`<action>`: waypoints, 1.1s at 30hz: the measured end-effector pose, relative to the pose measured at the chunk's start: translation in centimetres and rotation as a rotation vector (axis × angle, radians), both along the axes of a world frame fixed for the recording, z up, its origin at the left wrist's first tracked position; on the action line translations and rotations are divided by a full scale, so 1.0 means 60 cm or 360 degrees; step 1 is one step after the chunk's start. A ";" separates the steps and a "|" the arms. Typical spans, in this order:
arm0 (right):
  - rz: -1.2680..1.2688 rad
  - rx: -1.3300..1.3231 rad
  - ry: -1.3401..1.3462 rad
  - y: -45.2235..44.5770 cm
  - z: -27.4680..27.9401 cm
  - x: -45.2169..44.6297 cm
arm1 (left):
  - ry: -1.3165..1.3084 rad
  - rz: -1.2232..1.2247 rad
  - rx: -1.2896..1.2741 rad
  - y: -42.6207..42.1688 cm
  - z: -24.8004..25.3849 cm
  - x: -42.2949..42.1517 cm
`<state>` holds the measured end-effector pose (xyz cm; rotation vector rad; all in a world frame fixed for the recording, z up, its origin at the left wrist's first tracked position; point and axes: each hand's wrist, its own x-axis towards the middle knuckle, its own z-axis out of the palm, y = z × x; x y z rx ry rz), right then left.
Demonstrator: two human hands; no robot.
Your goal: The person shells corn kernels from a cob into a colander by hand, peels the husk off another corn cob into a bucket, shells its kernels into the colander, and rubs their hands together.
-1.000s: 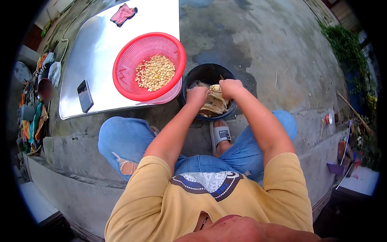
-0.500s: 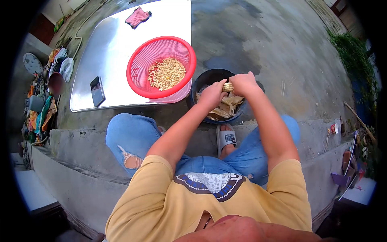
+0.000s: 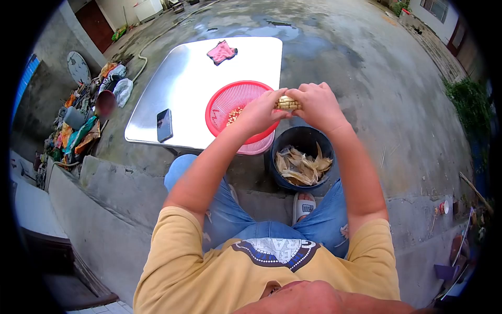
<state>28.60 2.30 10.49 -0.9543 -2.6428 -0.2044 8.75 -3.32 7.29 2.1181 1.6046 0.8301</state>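
Observation:
An ear of corn is held level between my two hands, with rows of pale yellow kernels showing in the middle. My left hand is closed around its left end, over the right side of the red plastic basket. Around the right end my right hand is wrapped, above the gap between basket and bucket. Loose corn kernels lie in the basket, partly hidden by my left arm. Below the hands stands a dark bucket with dry corn husks inside.
The basket stands on a shiny metal table, which also carries a phone and a pink cloth. A heap of bags and clutter lies on the left. A paper cup is at the right.
Both hands have lifted the ear of corn from over the bucket, up and slightly left toward the basket. The head view has shifted, showing more yard.

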 end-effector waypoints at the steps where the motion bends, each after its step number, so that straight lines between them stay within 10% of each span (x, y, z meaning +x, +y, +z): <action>1: 0.0044 0.0083 -0.0051 -0.001 0.012 -0.021 | 0.0057 -0.0028 -0.0100 0.001 0.017 -0.016; 6: 0.0168 0.0667 0.0629 0.048 0.038 -0.065 | -0.0624 0.0171 -0.0279 0.016 0.023 -0.084; 10: 0.0160 -0.1409 0.1496 0.097 0.019 -0.092 | -0.1136 0.0061 -0.0455 0.045 -0.006 -0.112; 13: 0.0254 -0.1630 0.1648 0.112 -0.018 -0.110 | -0.0998 -0.0128 -0.0529 0.047 -0.027 -0.114; 33: -0.0062 -0.1620 0.1689 0.128 -0.126 -0.158 | -0.1224 -0.0063 -0.0974 0.045 -0.093 -0.165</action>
